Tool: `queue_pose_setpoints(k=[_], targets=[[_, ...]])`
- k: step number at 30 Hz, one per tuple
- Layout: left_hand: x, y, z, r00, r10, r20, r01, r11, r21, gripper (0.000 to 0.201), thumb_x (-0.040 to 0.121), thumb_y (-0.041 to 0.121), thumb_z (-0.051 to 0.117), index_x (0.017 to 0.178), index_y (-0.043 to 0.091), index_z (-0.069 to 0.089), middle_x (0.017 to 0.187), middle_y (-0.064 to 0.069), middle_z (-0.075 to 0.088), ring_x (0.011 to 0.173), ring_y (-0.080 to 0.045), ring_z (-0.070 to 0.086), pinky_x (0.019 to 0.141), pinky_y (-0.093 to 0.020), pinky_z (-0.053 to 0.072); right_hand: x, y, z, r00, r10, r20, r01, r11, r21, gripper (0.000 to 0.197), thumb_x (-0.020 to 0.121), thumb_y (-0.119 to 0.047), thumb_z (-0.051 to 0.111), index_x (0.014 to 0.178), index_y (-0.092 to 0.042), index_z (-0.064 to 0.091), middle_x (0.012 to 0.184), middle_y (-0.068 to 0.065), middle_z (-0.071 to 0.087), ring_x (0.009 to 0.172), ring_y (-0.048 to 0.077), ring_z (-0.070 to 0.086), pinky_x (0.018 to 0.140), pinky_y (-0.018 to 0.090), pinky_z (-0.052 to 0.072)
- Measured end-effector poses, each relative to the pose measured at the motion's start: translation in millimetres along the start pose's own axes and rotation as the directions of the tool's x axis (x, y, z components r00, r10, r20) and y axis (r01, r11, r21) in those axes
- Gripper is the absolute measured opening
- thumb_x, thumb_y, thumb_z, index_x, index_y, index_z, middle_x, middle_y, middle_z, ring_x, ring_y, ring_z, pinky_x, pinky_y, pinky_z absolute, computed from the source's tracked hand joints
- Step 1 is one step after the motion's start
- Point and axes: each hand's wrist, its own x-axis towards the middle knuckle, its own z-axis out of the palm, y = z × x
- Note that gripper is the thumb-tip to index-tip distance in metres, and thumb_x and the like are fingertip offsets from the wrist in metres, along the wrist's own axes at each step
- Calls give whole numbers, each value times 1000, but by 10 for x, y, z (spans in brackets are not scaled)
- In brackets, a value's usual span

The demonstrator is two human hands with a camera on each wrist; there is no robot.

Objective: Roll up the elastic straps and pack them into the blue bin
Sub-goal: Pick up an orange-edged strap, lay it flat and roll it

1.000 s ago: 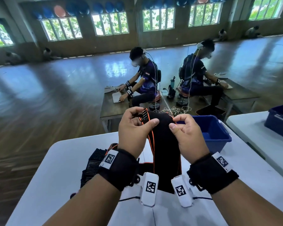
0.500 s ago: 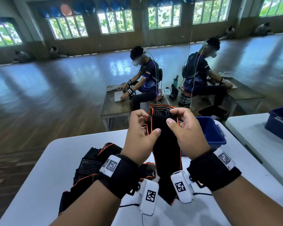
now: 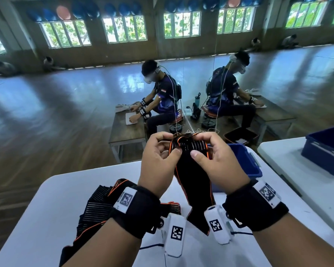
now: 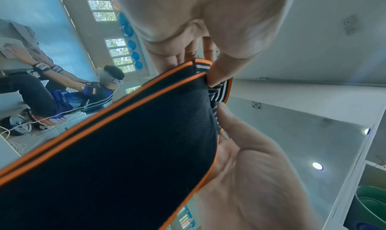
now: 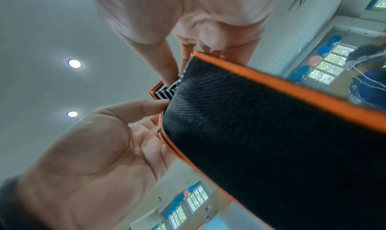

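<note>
Black elastic strap (image 3: 193,182) with orange edging hangs between a person's two hands above a white table (image 3: 56,199), its striped top end folded over at the far side. The left hand (image 3: 158,160) pinches that folded end from the left, thumb pressed on the near face and fingers (image 3: 162,136) curled behind it — the right hand (image 3: 218,162) mirrors the grip from the right, thumb on the near face and fingers curled over the top edge. The strap's lower end dangles just above the table between the wrists. More straps (image 3: 96,209) of the same black and orange lie heaped on the table to the left, partly under the left wrist. A blue bin (image 3: 245,160) stands on the table at the far right, just beyond the right hand — what it holds cannot be made out.
</note>
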Motion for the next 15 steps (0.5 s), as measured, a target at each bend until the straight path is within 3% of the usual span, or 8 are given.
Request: queue_pose_setpoints(k=[3,6,9,12,15], targets=[[16,-10,29,1000,-10,25,11,1000,-8,29,87,-8,66,108,12,60,95,-10,68,82,-14,65,76,-28,52,44,-21,18,991,-33,-131,31,999,-23,21,97,-11,56,104,-30,60,97,-10,68,92,13,66,83,38,54],[-11,-12,45,999,-5,54,6,1000,-22,31,85,3,68,111,16,59,97,-8,68,83,-15,66,77,-31,54,59,-15,33,981,-91,-170,66,987,-147,20,94,-9,60,106,-26,60,92,-7,68,84,11,66,78,40,56],[-29,-16,61,999,10,39,-11,1000,4,34,82,16,73,113,19,58,102,-8,69,89,-17,69,81,-33,58,36,-22,63,977,-142,-161,104,969,-225,32,88,-5,68,110,-25,56,88,-8,65,81,9,65,71,32,56],[33,-55,68,998,21,-57,-16,997,77,24,87,6,69,106,18,61,91,0,69,78,-10,66,72,-28,54,23,-1,91,977,-132,-166,95,972,-216,42,83,-4,75,110,-24,50,81,-6,62,77,7,64,67,20,52],[109,-75,56,990,3,-144,14,993,121,18,90,5,64,96,22,63,77,-2,71,69,-16,66,67,-36,54,27,21,120,973,-100,-209,65,984,-166,42,81,-7,79,103,-20,45,72,-5,62,68,7,63,62,17,49]])
